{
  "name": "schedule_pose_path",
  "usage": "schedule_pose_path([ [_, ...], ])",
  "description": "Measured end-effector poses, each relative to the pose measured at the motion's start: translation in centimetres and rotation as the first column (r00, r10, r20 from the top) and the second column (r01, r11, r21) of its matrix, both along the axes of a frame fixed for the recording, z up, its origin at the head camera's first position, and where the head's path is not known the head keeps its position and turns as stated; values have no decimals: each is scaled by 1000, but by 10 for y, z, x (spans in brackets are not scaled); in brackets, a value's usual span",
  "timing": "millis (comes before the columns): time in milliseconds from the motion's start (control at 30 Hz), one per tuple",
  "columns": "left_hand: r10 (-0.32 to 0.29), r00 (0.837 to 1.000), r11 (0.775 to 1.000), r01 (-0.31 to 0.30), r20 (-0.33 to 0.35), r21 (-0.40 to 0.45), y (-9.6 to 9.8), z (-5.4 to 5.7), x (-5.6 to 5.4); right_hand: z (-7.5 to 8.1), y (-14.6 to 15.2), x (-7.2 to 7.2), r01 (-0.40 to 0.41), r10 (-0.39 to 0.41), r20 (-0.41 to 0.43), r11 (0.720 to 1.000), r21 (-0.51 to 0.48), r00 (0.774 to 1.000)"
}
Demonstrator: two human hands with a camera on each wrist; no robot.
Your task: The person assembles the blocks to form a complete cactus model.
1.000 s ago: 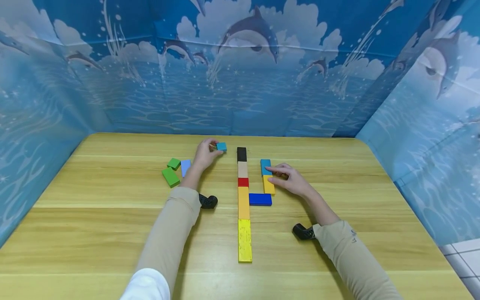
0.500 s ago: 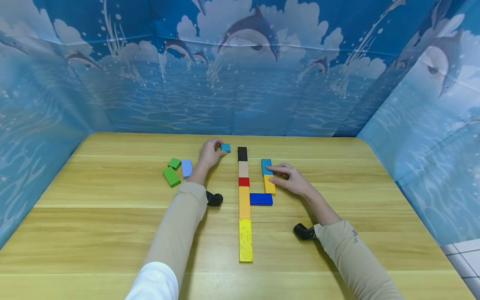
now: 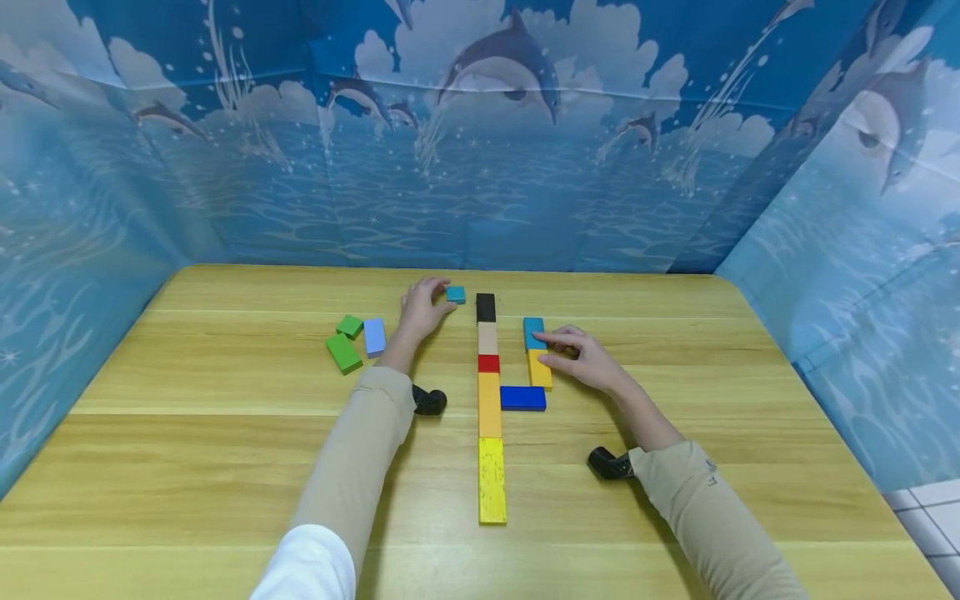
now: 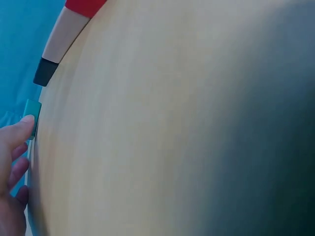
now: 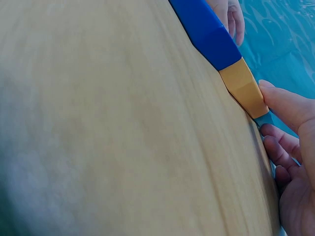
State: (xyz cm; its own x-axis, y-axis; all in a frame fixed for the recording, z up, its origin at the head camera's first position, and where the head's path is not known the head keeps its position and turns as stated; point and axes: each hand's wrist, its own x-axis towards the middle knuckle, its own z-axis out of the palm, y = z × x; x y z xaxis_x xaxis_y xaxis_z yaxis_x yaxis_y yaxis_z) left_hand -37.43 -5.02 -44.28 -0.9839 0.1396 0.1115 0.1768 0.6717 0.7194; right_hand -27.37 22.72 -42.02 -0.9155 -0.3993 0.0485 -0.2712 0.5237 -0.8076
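Observation:
My left hand (image 3: 424,310) is at the far side of the table, with its thumb and forefinger pinching a small light-blue block (image 3: 456,295). In the left wrist view the thumb lies against that block (image 4: 32,109). To its right a straight row starts with a black block (image 3: 486,307), then beige (image 3: 487,338), red (image 3: 488,363), orange (image 3: 490,405) and yellow (image 3: 492,481). A dark-blue block (image 3: 523,398) juts right from the row. My right hand (image 3: 581,358) rests its fingertips on a blue block (image 3: 533,331) and a yellow-orange block (image 3: 539,369), lying end to end.
Two green blocks (image 3: 343,354) and a pale-blue block (image 3: 374,337) lie left of the left forearm. Black wrist-camera mounts (image 3: 431,402) stick out by both cuffs. A blue dolphin-print curtain (image 3: 465,208) stands behind the wooden table (image 3: 225,467).
My left hand has moved right with the small light-blue block, closer to the black block. My right hand has stayed in place.

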Motion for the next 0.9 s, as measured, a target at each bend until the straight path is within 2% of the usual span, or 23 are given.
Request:
schedule_pose_path([
  [133,-42,998,998,44,-36,38,-4,0,2,8,-3,5,3,-3,7,1000,9,1000],
  [300,-103,993,994,101,-53,-41,-7,1,5,9,-4,6,-1,1,-2,1000,7,1000],
  [533,-152,988,969,153,20,-192,-3,4,5,8,-3,6,4,-4,5,1000,4,1000],
  [700,-182,982,957,191,60,-219,2,7,3,10,-5,6,7,-7,3,1000,19,1000],
  [900,-209,972,950,228,111,-213,7,11,1,9,-4,6,4,-4,-3,1000,31,1000],
])
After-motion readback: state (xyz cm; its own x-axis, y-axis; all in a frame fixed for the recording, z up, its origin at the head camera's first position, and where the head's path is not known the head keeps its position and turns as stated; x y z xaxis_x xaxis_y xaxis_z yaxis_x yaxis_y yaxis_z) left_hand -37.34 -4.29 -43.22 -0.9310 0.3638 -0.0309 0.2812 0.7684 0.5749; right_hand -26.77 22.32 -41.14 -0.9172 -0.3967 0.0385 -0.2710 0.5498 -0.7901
